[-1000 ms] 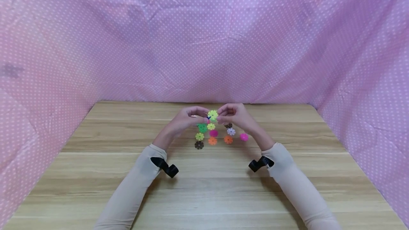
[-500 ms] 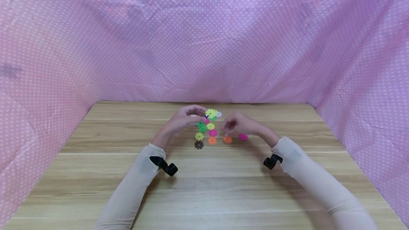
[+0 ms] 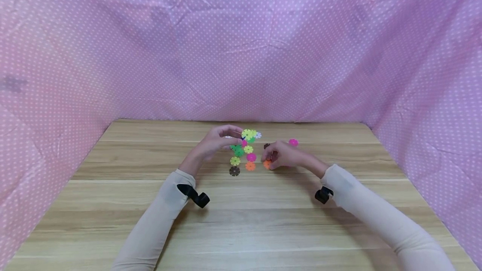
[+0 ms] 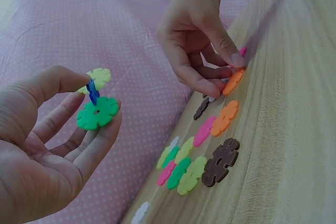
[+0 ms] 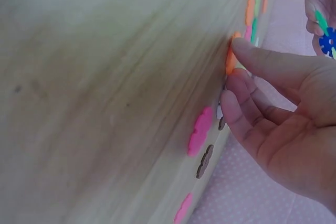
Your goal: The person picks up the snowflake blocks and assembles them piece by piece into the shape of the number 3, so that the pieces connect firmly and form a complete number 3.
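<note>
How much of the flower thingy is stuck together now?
Done: a blue piece, green piece and yellow piece look joined in the left hand. In hand: the right hand pinches an orange piece, not yet attached. Waiting: more lie loose on the table, like a brown piece and pink piece; how many are needed isn't clear.

A person is wearing a plain, pale beige left sleeve (image 3: 154, 221) and matching right sleeve (image 3: 380, 216), creasing lightly, leaving left hand (image 3: 214, 142) and right hand (image 3: 286, 154) bare. A black left wrist camera (image 3: 202, 200) and black right wrist camera (image 3: 322, 195) are jutting out at the cuffs.
</note>
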Available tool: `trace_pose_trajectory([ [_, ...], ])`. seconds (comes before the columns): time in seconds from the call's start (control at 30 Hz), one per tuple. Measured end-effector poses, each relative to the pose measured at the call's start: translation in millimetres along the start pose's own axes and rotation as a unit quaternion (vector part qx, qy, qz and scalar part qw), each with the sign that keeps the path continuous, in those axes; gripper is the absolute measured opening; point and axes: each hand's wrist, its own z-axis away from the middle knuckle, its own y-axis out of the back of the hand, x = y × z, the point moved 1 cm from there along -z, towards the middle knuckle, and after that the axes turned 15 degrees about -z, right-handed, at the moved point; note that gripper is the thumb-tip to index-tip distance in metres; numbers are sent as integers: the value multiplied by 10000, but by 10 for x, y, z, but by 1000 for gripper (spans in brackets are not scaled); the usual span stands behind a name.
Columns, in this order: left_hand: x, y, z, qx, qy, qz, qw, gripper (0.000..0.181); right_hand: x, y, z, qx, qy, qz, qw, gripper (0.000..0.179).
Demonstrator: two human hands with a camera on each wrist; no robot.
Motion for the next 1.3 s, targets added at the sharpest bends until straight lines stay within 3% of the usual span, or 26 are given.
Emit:
trace_pose_trajectory([
  [0.43, 19, 9, 11, 2, 77, -40, 10000, 39, 3, -31, -23, 141, -137, 343, 9992, 19],
  [0.8, -5, 8, 6, 47, 200, 32, 9998, 36, 7, -37, -51, 55, -17, -147, 9999, 18],
  [1.07, -6, -2, -10, 75, 216, 216, 9995, 33, -74, 66, -100, 954, 389, -810, 9914, 15],
  [1.3, 9, -6, 5, 104, 265, 218, 9994, 34, -232, 169, -110, 1952, 685, -1522, 9665, 17],
])
